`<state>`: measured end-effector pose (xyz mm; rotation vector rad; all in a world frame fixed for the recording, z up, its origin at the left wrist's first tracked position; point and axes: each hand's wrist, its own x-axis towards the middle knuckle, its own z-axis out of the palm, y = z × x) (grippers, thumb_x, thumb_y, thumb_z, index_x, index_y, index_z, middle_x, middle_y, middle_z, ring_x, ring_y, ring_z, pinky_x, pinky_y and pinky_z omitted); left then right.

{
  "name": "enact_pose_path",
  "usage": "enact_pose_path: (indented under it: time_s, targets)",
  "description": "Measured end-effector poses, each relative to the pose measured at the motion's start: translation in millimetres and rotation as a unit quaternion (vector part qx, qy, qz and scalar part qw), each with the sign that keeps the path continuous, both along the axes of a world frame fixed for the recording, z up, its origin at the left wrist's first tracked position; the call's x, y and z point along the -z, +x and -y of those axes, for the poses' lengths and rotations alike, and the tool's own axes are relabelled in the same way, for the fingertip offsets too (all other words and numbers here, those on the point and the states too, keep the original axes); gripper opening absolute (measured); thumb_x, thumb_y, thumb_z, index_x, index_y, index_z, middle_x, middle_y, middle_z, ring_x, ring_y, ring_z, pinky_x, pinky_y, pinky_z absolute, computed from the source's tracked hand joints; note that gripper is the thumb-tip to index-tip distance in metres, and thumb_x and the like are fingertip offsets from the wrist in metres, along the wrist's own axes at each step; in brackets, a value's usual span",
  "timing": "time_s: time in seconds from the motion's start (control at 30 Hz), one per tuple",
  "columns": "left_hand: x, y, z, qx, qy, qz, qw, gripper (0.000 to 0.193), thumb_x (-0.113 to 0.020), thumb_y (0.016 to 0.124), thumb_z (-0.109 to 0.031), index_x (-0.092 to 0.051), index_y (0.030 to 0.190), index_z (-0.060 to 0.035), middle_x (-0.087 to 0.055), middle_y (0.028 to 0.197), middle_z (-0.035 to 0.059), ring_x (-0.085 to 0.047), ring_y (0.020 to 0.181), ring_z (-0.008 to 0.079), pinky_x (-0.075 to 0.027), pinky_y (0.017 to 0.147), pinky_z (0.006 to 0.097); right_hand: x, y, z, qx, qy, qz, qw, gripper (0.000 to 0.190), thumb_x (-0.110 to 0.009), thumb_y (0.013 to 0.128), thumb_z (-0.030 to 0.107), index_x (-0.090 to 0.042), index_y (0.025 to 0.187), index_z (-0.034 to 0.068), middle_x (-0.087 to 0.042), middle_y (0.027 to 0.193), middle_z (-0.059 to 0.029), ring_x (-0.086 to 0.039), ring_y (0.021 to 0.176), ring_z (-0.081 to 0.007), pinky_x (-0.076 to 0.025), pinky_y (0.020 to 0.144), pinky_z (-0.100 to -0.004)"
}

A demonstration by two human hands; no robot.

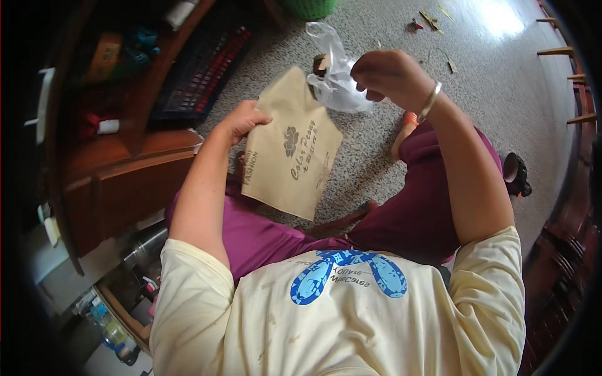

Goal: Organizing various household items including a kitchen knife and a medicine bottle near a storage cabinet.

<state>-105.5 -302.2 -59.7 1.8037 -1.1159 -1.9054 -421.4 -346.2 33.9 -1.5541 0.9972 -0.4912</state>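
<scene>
My left hand (247, 121) grips the left edge of a tan bag (277, 174), thumb on the front face. The bag looks flat and hangs tilted between my knees. A dark flower print and lettering mark its front. My right hand (392, 74), with a bangle (430, 101) at the wrist, is raised to the right of the bag, apart from it. Its fingers curl downward, and whether anything is between them is hidden. Just left of these fingers in the picture, a translucent plastic bag (336, 91) lies crumpled on the floor, a small brown piece (321, 63) beside it.
A wooden cabinet (141, 174) stands close on the left, with a keyboard (202, 80) near its shelves. At the top is a green basket (310, 7). Scraps (430, 21) lie on the speckled floor (479, 70). Wooden furniture (562, 263) lines the right edge.
</scene>
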Motion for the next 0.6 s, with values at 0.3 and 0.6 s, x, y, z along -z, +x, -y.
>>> enact_pose_path:
  time_s: [0.3, 0.6]
  targets:
    - [-118.8, -53.9, -55.6, -0.038, -0.433, 0.181, 0.882, 0.027, -0.060, 0.072, -0.004, -0.055, 0.098, 0.0021, -0.062, 0.089, 0.0086, -0.059, 0.077, 0.0145, -0.049, 0.071, 0.0286, -12.1, 54.1, -52.3, -0.107, 0.267, 0.312, 0.906, 0.054, -0.058, 0.083, 0.031, -0.038, 0.121, -0.001, -0.053, 0.101, -0.0152, -0.057, 0.090, -0.0222, -0.051, 0.073, -0.0346]
    - [-56.3, -110.3, -38.3, -0.051, -0.356, 0.042, 0.932, 0.060, -0.073, 0.056, -0.028, -0.047, 0.100, 0.0052, -0.055, 0.096, 0.0212, -0.056, 0.092, 0.0308, -0.046, 0.075, 0.0362, 24.3, 43.9, -54.5, 0.066, 0.306, 0.237, 0.920, 0.046, -0.050, 0.086, 0.027, -0.036, 0.121, 0.001, -0.050, 0.108, -0.0116, -0.052, 0.099, -0.0229, -0.050, 0.075, -0.0372]
